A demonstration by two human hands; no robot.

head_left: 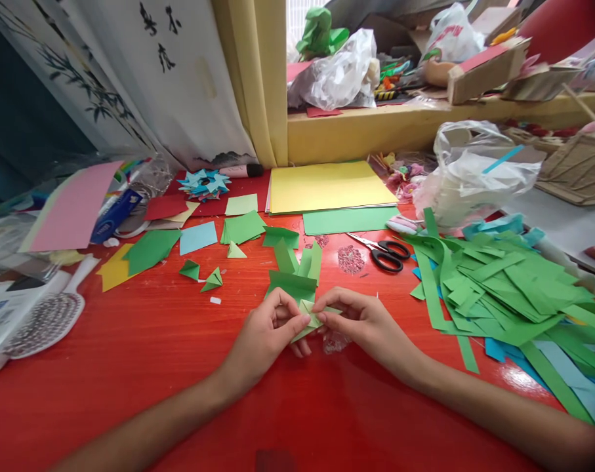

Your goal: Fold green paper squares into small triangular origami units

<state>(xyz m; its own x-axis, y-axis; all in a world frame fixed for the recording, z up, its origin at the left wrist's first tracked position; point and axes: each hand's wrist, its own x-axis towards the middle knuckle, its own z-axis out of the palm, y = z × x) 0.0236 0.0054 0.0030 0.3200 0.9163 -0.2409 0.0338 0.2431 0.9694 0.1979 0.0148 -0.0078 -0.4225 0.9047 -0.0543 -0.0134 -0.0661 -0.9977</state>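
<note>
Between my two hands is a small folded piece of light green paper (307,308), pinched from both sides just above the red table. My left hand (275,321) grips its left part with thumb and fingers. On the right edge, my right hand (353,318) pinches with thumb and forefinger; its other fingers are curled in. Right behind the hands lie creased green paper pieces (292,285), some standing up. Small folded green triangles (212,280) rest to the left, with a pale green folded triangle (236,250) farther back.
Black-handled scissors (383,251) lie behind my right hand. A heap of green paper strips (508,282) covers the right side. Yellow sheets (329,188) are stacked at the back, near a blue folded-paper ring (205,184). A hairbrush (48,321) lies at the left.
</note>
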